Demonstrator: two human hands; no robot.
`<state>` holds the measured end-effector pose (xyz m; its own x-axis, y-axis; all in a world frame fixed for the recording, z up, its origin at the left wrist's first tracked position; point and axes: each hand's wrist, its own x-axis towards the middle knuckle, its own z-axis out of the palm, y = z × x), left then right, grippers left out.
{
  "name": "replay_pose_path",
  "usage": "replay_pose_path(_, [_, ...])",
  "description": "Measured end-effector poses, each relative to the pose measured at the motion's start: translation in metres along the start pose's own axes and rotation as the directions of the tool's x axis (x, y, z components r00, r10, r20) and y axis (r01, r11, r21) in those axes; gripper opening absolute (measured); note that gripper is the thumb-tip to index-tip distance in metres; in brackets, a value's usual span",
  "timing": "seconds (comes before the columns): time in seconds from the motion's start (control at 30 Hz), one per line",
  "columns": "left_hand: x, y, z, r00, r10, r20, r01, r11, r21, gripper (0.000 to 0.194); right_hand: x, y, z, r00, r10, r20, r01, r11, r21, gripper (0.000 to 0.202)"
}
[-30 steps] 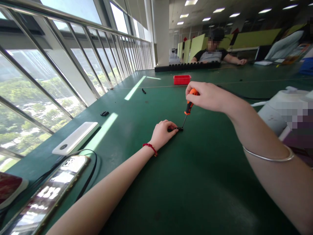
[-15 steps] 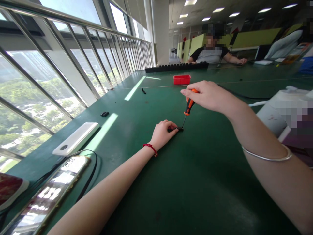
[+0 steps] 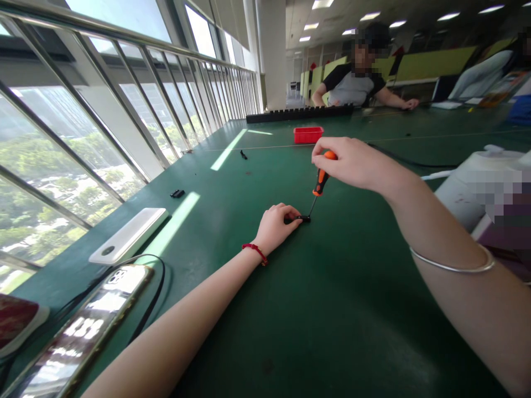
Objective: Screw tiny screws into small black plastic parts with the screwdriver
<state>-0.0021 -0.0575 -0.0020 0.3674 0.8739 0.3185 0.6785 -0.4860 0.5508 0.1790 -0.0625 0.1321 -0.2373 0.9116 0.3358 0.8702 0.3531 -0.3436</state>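
My left hand (image 3: 279, 225) pinches a small black part (image 3: 305, 219) against the green table (image 3: 240, 331); the fingers cover much of it, and its exact kind does not show. Above and to the right, my right hand (image 3: 348, 161) is closed round the top of a screwdriver (image 3: 321, 180) with an orange and black handle. The screwdriver leans slightly, its handle tilted to the right, and its thin shaft reaches down to the right end of the black part.
Left lie a phone (image 3: 83, 331), a white power bank (image 3: 129, 235), cables and a black piece (image 3: 177, 193). Ahead are another black piece (image 3: 243, 155), a red bin (image 3: 308, 135) and a long black strip (image 3: 298, 114). A white container (image 3: 468, 188) stands right. A person (image 3: 352, 85) sits opposite.
The fingers of my right hand have shifted and curled round the screwdriver's top. My left hand and the black part stay in place. The person opposite has raised their head and upper body.
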Motion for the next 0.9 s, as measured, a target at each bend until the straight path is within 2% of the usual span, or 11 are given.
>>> replay_pose_path(0.13, [0.0000, -0.0010, 0.0007, 1.000, 0.006, -0.004, -0.006, 1.000, -0.002, 0.010, 0.0011, -0.0004, -0.0002, 1.000, 0.015, 0.011, -0.015, 1.000, 0.013, 0.020])
replay_pose_path(0.3, [-0.0001, -0.0010, 0.0007, 1.000, -0.001, -0.002, 0.001, 1.000, 0.001, 0.010, -0.0015, 0.0008, -0.0004, 1.000, 0.024, 0.004, -0.024, 1.000, 0.003, 0.040])
replay_pose_path(0.43, [-0.0001, -0.0012, 0.0006, 1.000, 0.002, -0.002, -0.002, 1.000, 0.008, 0.011, 0.0006, 0.0050, 0.0010, 1.000, -0.008, -0.030, 0.008, 1.000, 0.002, 0.020])
replay_pose_path(0.57, [0.0000, -0.0011, 0.0007, 1.000, -0.001, -0.005, 0.001, 1.000, 0.010, 0.011, 0.0008, 0.0035, 0.0012, 1.000, 0.020, -0.011, -0.020, 1.000, 0.002, 0.022])
replay_pose_path(0.7, [0.0001, 0.0002, 0.0004, 1.000, -0.008, 0.001, 0.008, 1.000, 0.003, 0.010, -0.0006, 0.0015, -0.0013, 1.000, 0.023, 0.004, -0.023, 1.000, -0.015, 0.037])
replay_pose_path(0.83, [0.0003, 0.0009, 0.0002, 1.000, -0.014, 0.002, 0.014, 1.000, 0.006, 0.010, 0.0006, 0.0027, -0.0026, 1.000, -0.005, 0.006, 0.005, 1.000, -0.021, 0.020])
replay_pose_path(0.9, [0.0004, 0.0007, 0.0003, 1.000, -0.009, -0.001, 0.009, 1.000, 0.008, 0.010, 0.0006, 0.0021, -0.0033, 1.000, 0.016, 0.020, -0.015, 1.000, -0.025, 0.019])
